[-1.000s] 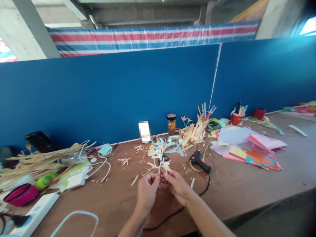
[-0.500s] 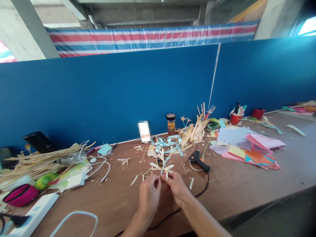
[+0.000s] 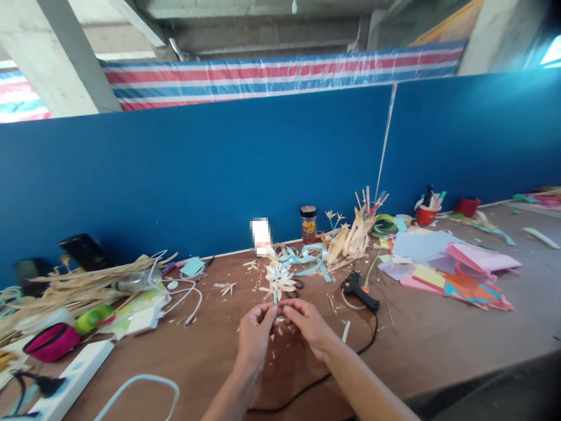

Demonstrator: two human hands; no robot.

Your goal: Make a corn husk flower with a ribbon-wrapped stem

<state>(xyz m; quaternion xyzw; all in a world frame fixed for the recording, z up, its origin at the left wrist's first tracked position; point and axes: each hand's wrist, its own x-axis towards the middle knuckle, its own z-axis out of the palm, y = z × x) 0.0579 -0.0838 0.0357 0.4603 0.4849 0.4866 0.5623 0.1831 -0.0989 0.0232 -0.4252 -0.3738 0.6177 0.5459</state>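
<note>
A flower made of pale, dried husk-like strips (image 3: pixel 287 282), with a light-blue wrapped stem, stands upright above the table. My left hand (image 3: pixel 256 330) pinches the lower end of this stem between thumb and fingers. Close beside it, my right hand (image 3: pixel 304 324) has thumb and fingertips drawn together at the stem's base; what lies between them is hidden. Behind the flower are the dark loop handles of scissors (image 3: pixel 298 285) and a curled light-blue ribbon (image 3: pixel 307 257). Small husk scraps lie below and around the hands.
A black glue gun (image 3: pixel 359 290) lies to the right, its cord running under my right forearm. Coloured paper (image 3: pixel 438 251), husk bundles (image 3: pixel 353 234) and a lidded jar (image 3: pixel 308 225) stand farther back. Left are cables, dried strips (image 3: pixel 92 278) and a power strip (image 3: pixel 76 380).
The flower has turned, so its petals now show as a fuller cluster. My left hand has shifted slightly left along with the stem, and the right fingertips have lifted from the petals. The view moved a little.
</note>
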